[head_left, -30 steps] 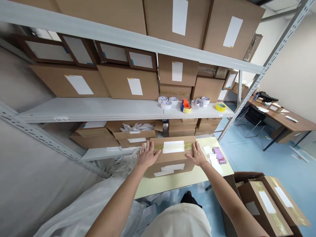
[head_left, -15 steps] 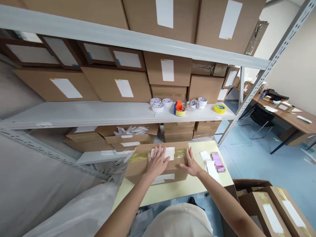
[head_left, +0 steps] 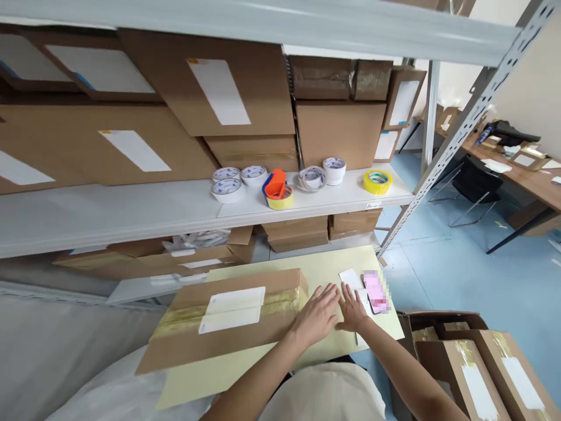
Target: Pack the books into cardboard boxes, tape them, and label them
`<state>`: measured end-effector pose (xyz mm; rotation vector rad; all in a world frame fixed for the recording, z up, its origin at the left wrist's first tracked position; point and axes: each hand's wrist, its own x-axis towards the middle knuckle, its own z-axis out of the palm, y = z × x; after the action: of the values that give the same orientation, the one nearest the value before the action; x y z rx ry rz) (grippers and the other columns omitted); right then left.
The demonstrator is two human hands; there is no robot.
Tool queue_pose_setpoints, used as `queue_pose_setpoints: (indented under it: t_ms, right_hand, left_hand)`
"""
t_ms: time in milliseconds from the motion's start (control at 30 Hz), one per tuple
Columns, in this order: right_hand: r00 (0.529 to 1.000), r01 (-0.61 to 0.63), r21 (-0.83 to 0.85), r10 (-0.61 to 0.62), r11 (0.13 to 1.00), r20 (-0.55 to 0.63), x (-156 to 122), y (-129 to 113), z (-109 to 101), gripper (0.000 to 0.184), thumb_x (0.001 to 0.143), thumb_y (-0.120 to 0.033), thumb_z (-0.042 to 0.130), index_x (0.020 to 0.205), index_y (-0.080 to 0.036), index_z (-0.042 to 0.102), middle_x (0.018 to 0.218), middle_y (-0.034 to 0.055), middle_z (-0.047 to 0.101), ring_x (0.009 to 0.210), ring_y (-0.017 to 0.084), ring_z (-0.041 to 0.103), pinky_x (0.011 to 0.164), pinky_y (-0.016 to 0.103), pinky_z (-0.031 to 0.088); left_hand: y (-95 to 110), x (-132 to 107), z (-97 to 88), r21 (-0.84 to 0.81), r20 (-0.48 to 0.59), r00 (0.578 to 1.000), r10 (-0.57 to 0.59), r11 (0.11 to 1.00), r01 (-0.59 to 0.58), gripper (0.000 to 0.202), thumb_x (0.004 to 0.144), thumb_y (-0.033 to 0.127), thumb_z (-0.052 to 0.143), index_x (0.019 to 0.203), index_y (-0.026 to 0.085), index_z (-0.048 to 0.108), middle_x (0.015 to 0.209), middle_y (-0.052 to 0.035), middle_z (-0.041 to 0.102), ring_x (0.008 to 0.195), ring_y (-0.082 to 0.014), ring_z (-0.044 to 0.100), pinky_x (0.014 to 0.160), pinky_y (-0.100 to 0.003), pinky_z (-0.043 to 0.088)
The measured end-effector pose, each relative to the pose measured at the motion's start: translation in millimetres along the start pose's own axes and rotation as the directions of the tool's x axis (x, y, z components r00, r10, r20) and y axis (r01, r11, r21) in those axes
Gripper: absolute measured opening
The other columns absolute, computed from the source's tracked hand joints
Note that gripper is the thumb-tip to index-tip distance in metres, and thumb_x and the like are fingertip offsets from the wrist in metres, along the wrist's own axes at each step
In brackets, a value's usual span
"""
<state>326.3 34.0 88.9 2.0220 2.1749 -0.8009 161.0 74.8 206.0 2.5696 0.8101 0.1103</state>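
A taped cardboard box lies at an angle on the pale yellow table, a white label across the tape on its top. Just off the box's right end is my left hand, fingers stretched out and holding nothing. My right hand is beside it, spread over several white paper slips and partly covering them; whether it presses on them I cannot tell. To its right lies a pink, blurred-out flat object.
Along the shelf behind the table sit white tape rolls, an orange tape dispenser and a yellow tape roll. Cartons fill the shelving. An open carton of taped boxes stands at lower right.
Both hands have left the box top and moved right, toward the paper slips. The box now sits further left and turned at an angle. My view has shifted right.
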Motion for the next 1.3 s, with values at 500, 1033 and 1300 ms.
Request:
queue_pose_setpoints:
  t_ms: [500, 1033, 1300]
  right_hand:
    - [0.999, 0.049, 0.029, -0.049, 0.998, 0.016, -30.0, 60.3, 87.6, 0.069, 0.087, -0.015, 0.057, 0.152, -0.013, 0.036, 0.16, 0.0188, 0.027, 0.15, 0.034, 0.024, 0.12, 0.058, 0.025]
    - [0.99, 0.132, 0.204, -0.121, 0.97, -0.066, -78.1, 66.1, 101.7, 0.05, 0.095, -0.004, 0.034, 0.141, -0.013, 0.051, 0.151, 0.0185, 0.047, 0.147, 0.028, 0.034, 0.118, 0.063, 0.025]
    - [0.926, -0.06, 0.564, 0.257, 0.824, -0.277, -90.2, 65.0, 77.7, 0.081, 0.088, -0.047, 0.062, 0.151, -0.009, 0.031, 0.16, 0.0247, 0.024, 0.151, 0.035, 0.022, 0.116, 0.055, 0.033]
  left_hand:
    - [14.7, 39.4, 133.7, -0.131, 0.507, 0.795, -0.333, 0.882, 0.453, 0.053, 0.078, 0.031, 0.061, 0.129, 0.018, 0.057, 0.137, -0.0171, 0.06, 0.129, -0.0316, 0.055, 0.108, -0.044, 0.041]
    - [10.9, 46.5, 212.0, -0.697, 0.329, 0.631, -0.703, 0.27, 0.665, 0.012, 0.079, 0.026, 0.064, 0.086, 0.017, 0.061, 0.076, -0.0037, 0.067, 0.072, -0.0159, 0.065, 0.069, -0.027, 0.051]
    - [14.1, 38.1, 192.0, -0.833, 0.18, 0.695, -0.696, 0.268, 0.484, 0.016, 0.085, 0.034, 0.054, 0.076, 0.022, 0.048, 0.072, 0.0031, 0.053, 0.07, -0.0129, 0.054, 0.072, -0.025, 0.047]
